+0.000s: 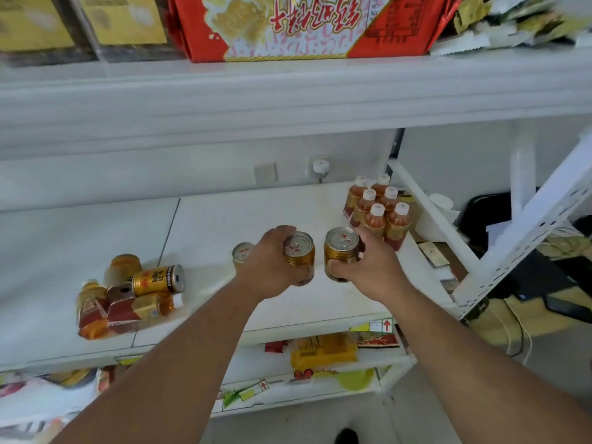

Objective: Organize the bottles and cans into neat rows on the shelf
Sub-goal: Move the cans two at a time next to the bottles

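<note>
**Two Gold Cans, One in Each Hand**

Now we are holding two gold cans over the white shelf [224, 219]. Our left hand [267, 262] is wrapping around the left gold can [299, 256], with the fingers curled over its far side. Our right hand [368, 267] is wrapping around the right gold can [341, 254], with the thumb pressing on the front. Both cans are standing up, tops to the ceiling, and they are sitting just beside each other with a thin gap between. We cannot tell if they are touching the shelf or floating a little above it.

The neat bottles [378, 209] are standing in two rows at the back right, near the right can. So our right hand is the closer one to that tidy group. We are thinking the cans should go down in a row next to those bottles, and the right can should lead.

A third can [242, 253] is standing just behind our left hand, partly hidden.

Far off to the left, a messy pile [128, 296] is waiting. One lying can [158, 279] there is pointing its long side left to right, and some bottles are lying flat too. Our left hand is the closer one to that pile, so it should be reaching for it next.
</note>
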Available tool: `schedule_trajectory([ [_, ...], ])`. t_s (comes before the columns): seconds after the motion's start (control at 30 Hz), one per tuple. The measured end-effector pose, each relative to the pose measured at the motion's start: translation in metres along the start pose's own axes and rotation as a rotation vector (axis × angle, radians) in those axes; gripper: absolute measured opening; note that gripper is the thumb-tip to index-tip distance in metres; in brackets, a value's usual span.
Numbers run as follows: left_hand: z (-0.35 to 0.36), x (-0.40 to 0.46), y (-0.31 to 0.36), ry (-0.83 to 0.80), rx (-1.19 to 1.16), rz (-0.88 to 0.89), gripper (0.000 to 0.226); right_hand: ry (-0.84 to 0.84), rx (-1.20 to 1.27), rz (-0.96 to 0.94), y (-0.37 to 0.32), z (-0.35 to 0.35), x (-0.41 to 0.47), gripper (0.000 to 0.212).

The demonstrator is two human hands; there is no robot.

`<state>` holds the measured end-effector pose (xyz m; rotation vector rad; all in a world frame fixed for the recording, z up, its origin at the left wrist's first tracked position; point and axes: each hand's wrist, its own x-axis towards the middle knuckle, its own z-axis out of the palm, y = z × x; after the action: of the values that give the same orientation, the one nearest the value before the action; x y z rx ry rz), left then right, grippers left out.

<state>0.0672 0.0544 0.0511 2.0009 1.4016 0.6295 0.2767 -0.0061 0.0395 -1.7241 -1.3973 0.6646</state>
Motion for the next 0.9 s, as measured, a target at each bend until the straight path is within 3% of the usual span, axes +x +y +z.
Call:
schedule_trajectory([
  [0.17,0.012,-0.021,-0.002,-0.085,-0.069,-0.003,0.097,0.004,0.012,-0.015,-0.007,-0.01,-0.013,0.059],
  [0.37,0.029,-0.033,0.019,-0.028,-0.079,-0.03,0.076,-0.018,0.013,-0.061,-0.002,-0.03,-0.019,0.062],
  [0.9,0.039,-0.024,0.052,0.067,-0.046,-0.073,0.071,-0.06,0.018,-0.08,0.015,-0.057,0.006,0.081],
])
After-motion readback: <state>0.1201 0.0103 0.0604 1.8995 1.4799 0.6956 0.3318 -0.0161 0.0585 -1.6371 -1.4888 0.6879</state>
